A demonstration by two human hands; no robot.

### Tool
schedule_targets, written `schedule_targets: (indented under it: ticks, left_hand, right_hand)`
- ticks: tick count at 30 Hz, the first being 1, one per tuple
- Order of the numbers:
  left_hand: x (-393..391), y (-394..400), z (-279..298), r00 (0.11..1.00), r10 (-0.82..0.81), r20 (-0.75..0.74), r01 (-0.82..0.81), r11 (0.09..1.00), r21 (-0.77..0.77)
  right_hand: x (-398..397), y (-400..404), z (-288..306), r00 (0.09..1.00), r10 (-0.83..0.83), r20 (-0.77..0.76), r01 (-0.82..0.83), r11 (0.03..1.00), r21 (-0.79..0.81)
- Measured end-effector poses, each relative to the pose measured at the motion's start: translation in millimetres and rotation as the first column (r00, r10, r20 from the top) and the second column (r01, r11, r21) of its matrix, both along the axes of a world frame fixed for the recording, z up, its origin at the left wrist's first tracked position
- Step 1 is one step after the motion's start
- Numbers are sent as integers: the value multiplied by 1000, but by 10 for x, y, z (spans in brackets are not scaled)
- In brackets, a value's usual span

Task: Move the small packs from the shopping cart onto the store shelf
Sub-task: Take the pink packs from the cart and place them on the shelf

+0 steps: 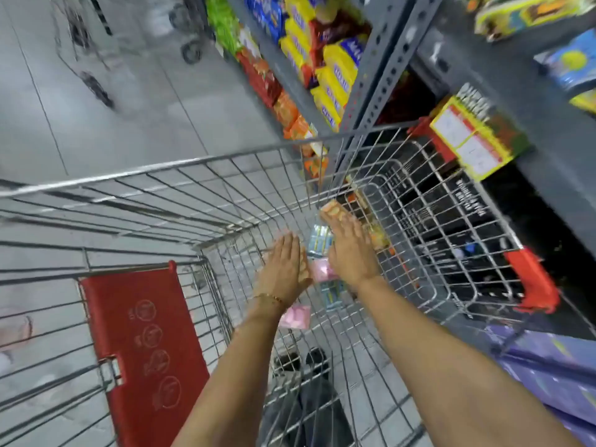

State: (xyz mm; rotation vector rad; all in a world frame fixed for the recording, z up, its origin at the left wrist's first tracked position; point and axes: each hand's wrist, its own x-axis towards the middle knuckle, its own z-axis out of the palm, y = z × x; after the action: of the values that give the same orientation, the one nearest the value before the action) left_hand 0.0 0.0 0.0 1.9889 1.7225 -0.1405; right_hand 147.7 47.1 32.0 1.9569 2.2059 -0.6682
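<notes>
Both my arms reach down into the wire shopping cart (206, 162). My left hand (285, 269) and my right hand (350, 250) hover palm-down with fingers stretched over small packs on the cart floor. Between the hands lie a blue pack (319, 241) and a pink pack (321, 271). Another pink pack (296, 317) sits under my left wrist, and a blue one (332, 293) lies under my right wrist. An orange pack (335, 211) shows just past my right fingertips. The grey store shelf (529, 101) stands to the right of the cart.
The cart's red child-seat flap (142, 350) is at my left. Red corner bumpers (535, 279) touch the shelf side. Yellow, red and orange biscuit packs (335, 75) fill shelves ahead. A second cart (90, 43) stands down the tiled aisle. Purple packaging (548, 375) lies at lower right.
</notes>
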Motion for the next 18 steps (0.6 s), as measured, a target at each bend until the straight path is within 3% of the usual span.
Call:
schedule_targets:
  ticks: [6, 14, 18]
  left_hand:
    - [118, 87, -515, 995, -72, -63, 66, 993, -101]
    - [133, 87, -672, 995, -54, -88, 47, 996, -81]
    - [74, 97, -647, 995, -85, -59, 81, 995, -63]
  right_hand:
    - [7, 387, -497, 993, -110, 47, 114, 989, -97]
    - [87, 458, -599, 964, -264, 42, 264, 965, 6]
    - [146, 513, -548, 991, -127, 46, 128, 992, -21]
